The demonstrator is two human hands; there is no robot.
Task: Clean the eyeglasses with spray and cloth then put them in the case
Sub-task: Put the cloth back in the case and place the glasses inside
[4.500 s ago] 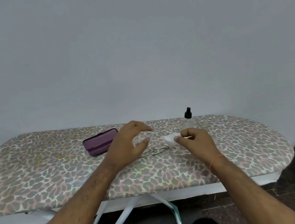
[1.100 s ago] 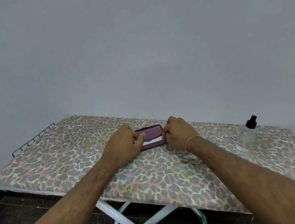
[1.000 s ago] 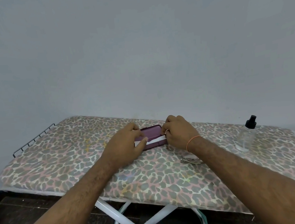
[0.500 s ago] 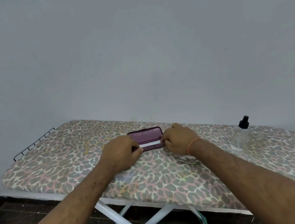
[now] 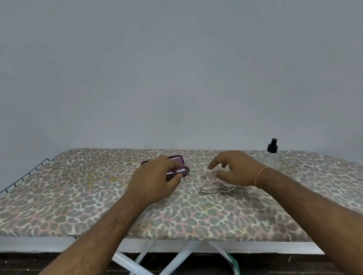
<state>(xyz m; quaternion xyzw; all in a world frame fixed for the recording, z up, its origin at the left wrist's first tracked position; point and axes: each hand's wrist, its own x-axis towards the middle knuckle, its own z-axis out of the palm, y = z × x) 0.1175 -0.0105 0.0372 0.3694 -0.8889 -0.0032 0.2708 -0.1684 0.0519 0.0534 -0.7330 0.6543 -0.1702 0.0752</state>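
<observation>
The left hand pinches the half-open purple hard case; the right hand hovers, fingers loosely spread, above the thin wire-framed eyeglasses (folded on the leopard-print ironing board). A careless grab could smudge lenses.

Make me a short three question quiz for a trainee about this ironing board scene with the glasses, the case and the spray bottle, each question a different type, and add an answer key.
1. True or false: the eyeglasses already lie inside the purple case.
2. Multiple choice: where does the spray bottle stand?
A. Between the two hands
B. On the floor
C. Upright on the board's far side, to the right of the right hand
3. Fill in: the left hand holds the ____, and a strip of white shows in its open gap.

Key
1. False: they lie folded on the ironing board, below the right hand.
2. C
3. case
</observation>
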